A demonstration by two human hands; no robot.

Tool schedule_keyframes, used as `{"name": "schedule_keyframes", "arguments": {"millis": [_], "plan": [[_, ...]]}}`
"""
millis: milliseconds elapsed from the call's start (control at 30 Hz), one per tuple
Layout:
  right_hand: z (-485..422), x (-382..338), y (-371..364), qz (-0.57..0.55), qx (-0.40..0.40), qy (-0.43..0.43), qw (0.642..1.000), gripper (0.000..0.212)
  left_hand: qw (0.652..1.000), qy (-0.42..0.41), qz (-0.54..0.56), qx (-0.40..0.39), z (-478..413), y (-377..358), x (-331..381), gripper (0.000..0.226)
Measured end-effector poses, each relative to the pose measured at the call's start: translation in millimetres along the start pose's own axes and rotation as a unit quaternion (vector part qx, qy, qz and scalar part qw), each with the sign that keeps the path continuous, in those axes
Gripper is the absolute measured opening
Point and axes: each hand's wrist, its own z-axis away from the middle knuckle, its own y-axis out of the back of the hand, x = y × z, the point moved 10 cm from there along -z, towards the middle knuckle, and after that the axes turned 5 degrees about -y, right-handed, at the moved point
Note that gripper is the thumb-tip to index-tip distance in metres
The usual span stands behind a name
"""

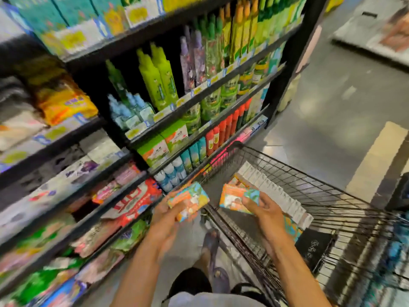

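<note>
Wire cart (pixel 314 187) holds white boxes (pixel 274 193); right grip (pixel 264 210) holds orange pack (pixel 233 196).

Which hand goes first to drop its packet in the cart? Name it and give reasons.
Right. The right hand holds the right packet above the cart basket; the left hand holds the left packet outside the cart's rim, over the floor by the shelves.
</note>
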Motion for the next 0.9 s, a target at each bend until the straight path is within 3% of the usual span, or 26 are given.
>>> {"name": "schedule_keyframes", "arguments": {"millis": [100,200,300,400,533,600,767,900], "plan": [[18,8,-28,-0.023,-0.059,-0.006,0.998,0.028,0.999,-0.017,0.030,0.034,35,35,5,0.061],[35,13,-62,-0.020,-0.116,-0.013,0.993,0.069,0.997,-0.049,0.035,0.051,68,67,17,0.043],[51,17,-95,-0.003,-0.149,-0.008,0.989,0.051,0.992,-0.087,0.042,0.078,93,105,27,0.046],[66,23,-127,0.027,-0.180,0.004,0.983,0.054,0.986,-0.115,0.053,0.106,112,142,35,0.069],[98,37,-181,0.041,-0.224,0.008,0.974,0.058,0.978,-0.144,0.059,0.137,147,193,51,0.042],[116,47,-214,0.067,-0.249,0.011,0.966,0.059,0.974,-0.147,0.070,0.156,164,225,56,0.042],[165,76,-302,0.115,-0.292,0.016,0.949,0.032,0.961,-0.169,0.080,0.204,208,316,82,0.071],[208,103,-375,0.172,-0.320,0.042,0.931,0.028,0.955,-0.195,0.054,0.218,242,389,111,0.042]]}}
